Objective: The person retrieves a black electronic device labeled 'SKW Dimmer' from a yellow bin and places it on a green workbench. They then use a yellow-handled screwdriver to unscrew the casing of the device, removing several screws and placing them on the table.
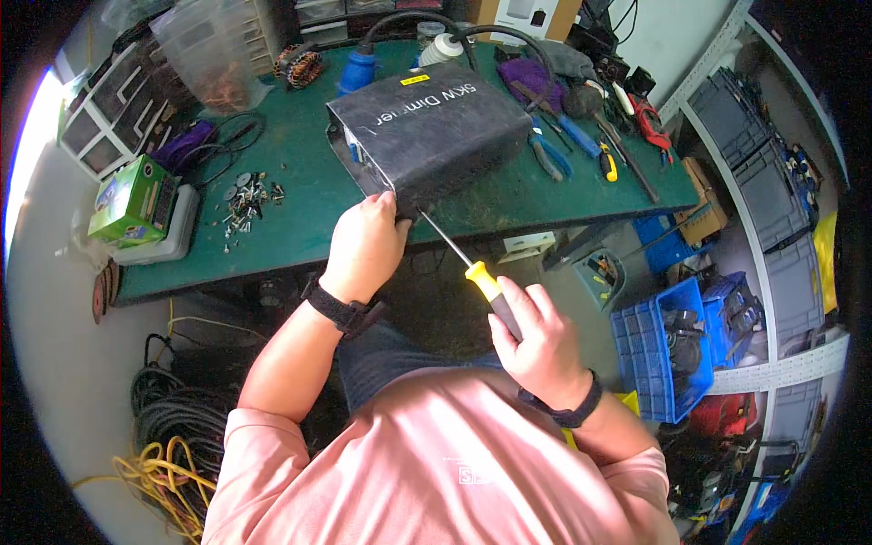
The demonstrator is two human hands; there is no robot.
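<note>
A black metal box [436,123] with white lettering and a yellow label lies at an angle on the green workbench, one side overhanging toward me. My left hand [366,241] is closed on its near left corner, fingertips pinching by the edge. My right hand [545,343] is wrapped round a screwdriver [483,280] with a yellow and black handle. The screwdriver's long shaft slants up and left. Its tip meets the box's near side just right of my left fingers. Whether a screw sits under the tip is too small to tell.
On the green workbench [300,213] lie loose screws and washers [245,204], a green carton [134,202], pliers [549,156] and other hand tools. A blue plug [357,71] stands behind the box. Blue crates [661,350] and shelving are at right; coiled cables [177,400] lie at lower left.
</note>
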